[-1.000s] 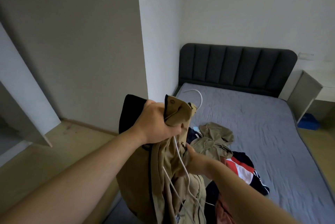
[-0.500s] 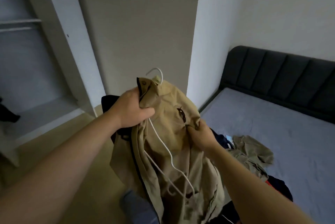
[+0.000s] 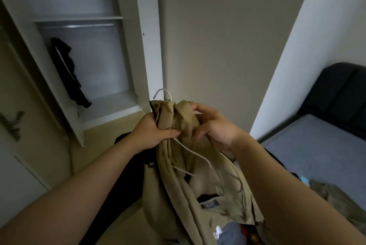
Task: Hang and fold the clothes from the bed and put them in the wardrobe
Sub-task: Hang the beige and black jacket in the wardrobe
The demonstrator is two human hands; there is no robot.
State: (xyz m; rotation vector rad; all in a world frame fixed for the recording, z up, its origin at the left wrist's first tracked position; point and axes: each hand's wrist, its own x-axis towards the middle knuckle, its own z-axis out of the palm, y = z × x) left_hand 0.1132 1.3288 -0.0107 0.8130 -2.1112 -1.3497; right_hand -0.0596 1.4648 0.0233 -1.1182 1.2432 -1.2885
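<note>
Khaki cloth fills the middle of the head view: a khaki garment (image 3: 190, 181) is bunched up at chest height between both hands, well clear of the bed and in front of the open wardrobe (image 3: 138, 32). Left hand (image 3: 152, 133) is fisted, knuckles up, with the forearm reaching in from the lower left; its fingers are clamped round the gathered top of the fabric and the white hanger (image 3: 164, 94), whose hook pokes up just above the fist while one thin arm runs down the front of the cloth. Right hand (image 3: 213, 127) comes in from the lower right, palm turned toward the camera and wrist bent; its fingers are curled over the collar end and its thumb pinches the fabric from below. Some dark cloth (image 3: 126, 175) hangs under the left forearm, though what it is can't be told. Inside the wardrobe a black garment (image 3: 67, 72) hangs from the rail (image 3: 79, 26) at the left side. Off to the right sits the bed (image 3: 316, 145) with its grey sheet and dark padded headboard (image 3: 340, 90), and more olive-khaki clothing (image 3: 336, 199) lies crumpled on it near the frame edge.
</note>
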